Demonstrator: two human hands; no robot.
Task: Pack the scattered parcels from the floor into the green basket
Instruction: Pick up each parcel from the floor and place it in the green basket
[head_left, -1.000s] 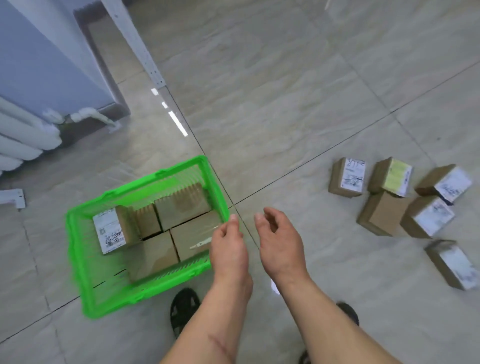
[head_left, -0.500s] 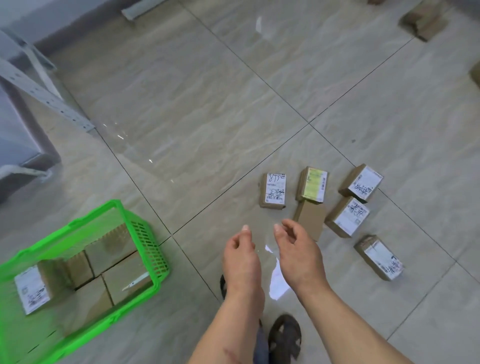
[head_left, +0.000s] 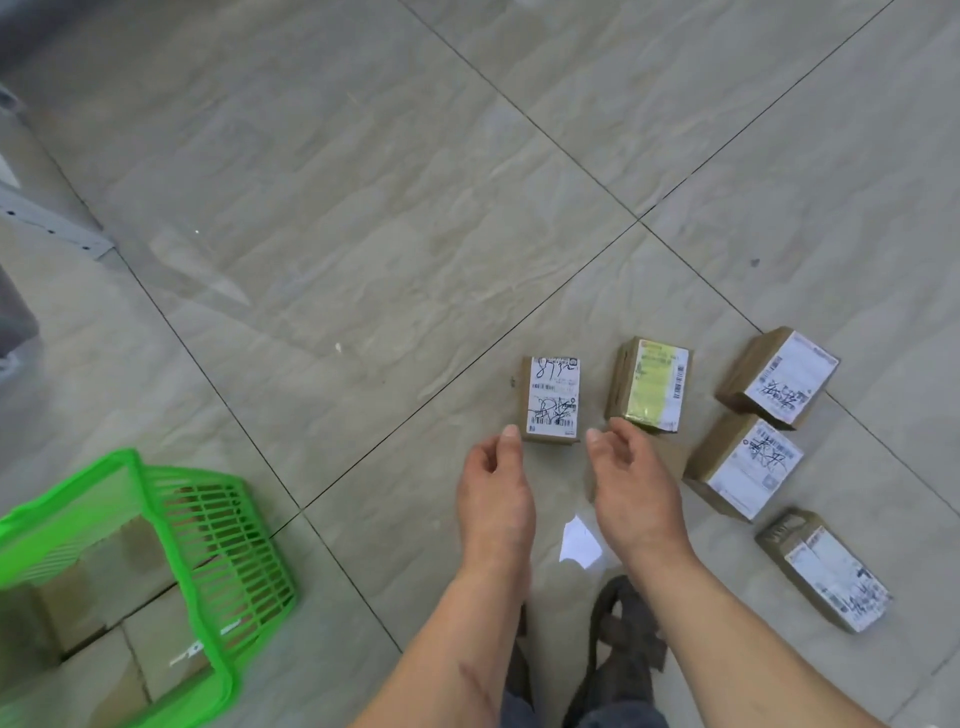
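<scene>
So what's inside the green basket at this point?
The green basket holds several plain brown cardboard parcels packed side by side on its bottom. The frame edge cuts off its left part, so a full count isn't possible, nor whether anything lies beneath them.

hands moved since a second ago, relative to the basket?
Yes. Both hands, left hand and right hand, went rightward away from the green basket, now open beside the white-label parcel.

Both hands empty: left (head_left: 496, 491), right (head_left: 636, 483), fingers loosely curled.
</scene>
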